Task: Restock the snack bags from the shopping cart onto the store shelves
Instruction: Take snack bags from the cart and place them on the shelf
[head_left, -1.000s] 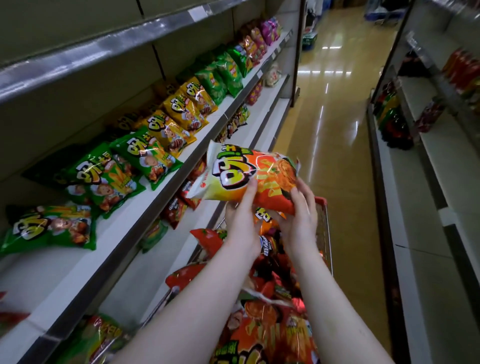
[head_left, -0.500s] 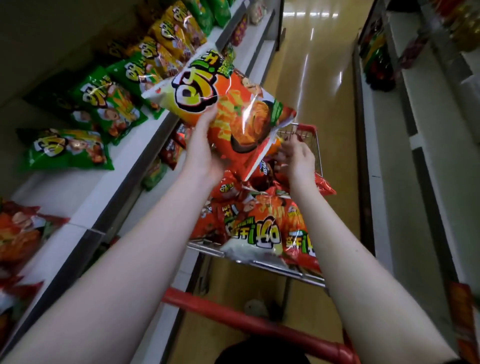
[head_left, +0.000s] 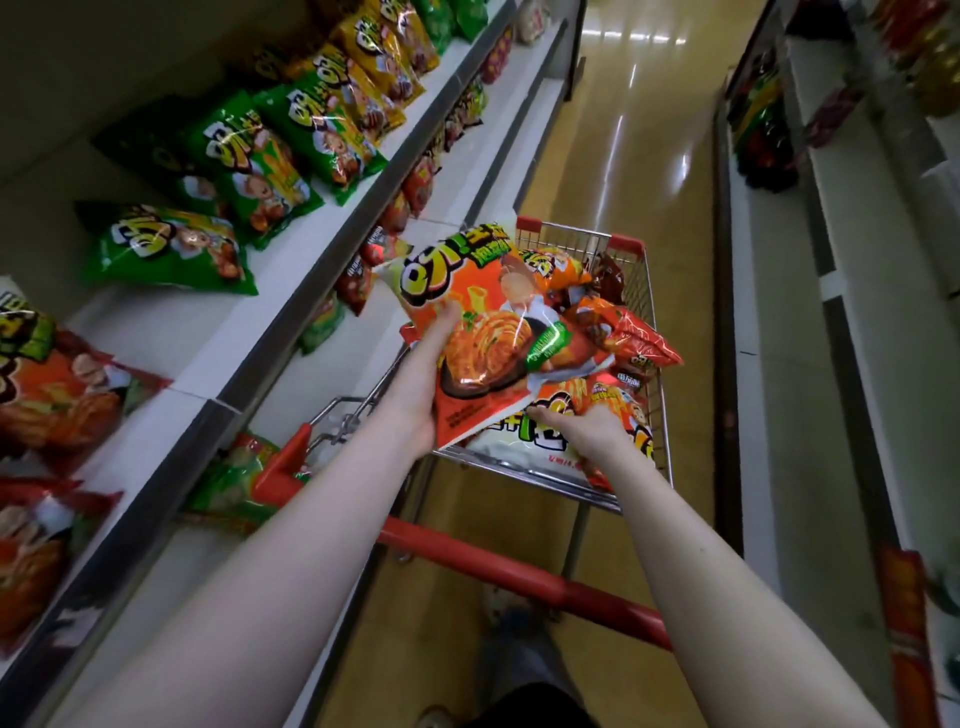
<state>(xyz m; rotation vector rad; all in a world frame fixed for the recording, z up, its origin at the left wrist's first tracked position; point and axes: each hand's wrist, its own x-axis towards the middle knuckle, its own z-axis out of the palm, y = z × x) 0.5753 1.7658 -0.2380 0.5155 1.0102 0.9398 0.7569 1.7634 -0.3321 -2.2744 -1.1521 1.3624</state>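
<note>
Lowered, crinkly bag (head_left: 483, 338) (glossy, perhaps foil).

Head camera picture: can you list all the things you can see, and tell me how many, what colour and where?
held bag: one, orange, above the cart
cart: one, wire with red trim, in the aisle
cart bags: several, orange and red, piled in the cart
left shelf: one, white, beside the cart
green bags: at least four, green, on the left shelf
yellow bags: several, yellow, farther along it
orange bags: at least two, orange, at its near end
lower bags: several, red and green, on the shelf below
right shelves: pale, goods too blurred to name
floor: shiny yellow
left hand: grips the held bag
right hand: on a cart bag
</note>
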